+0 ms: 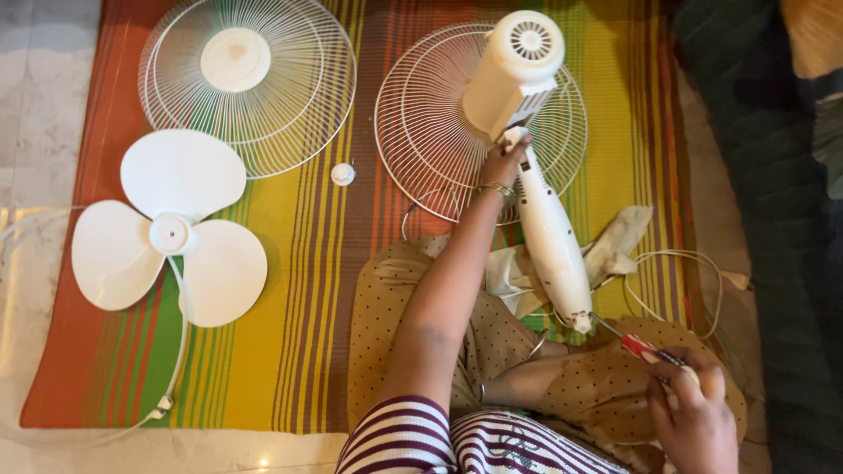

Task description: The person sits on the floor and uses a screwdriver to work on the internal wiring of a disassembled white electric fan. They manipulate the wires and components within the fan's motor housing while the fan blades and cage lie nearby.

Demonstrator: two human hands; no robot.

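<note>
- The fan body [551, 230] is gripped at its neck by the left hand [504, 163], its base end resting over the lap
- The screwdriver [639, 346] is clamped in the right hand [694, 412], tip at the base end
- A slip of the tip could be caused by the steep angle
- The motor head [516, 70] could tip onto the grille [430, 123] if the grip is loosened
- The small cap [342, 174] on the mat [299, 290] could be lost

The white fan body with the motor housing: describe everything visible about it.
The fan body is glossy white plastic: a rounded motor housing with a vented rear cap, on a tapering neck. It lies tilted over the rear wire guard on the striped mat. The left hand grips it just below the housing. The right hand holds a red-handled screwdriver with its tip at the neck's lower end.
</note>
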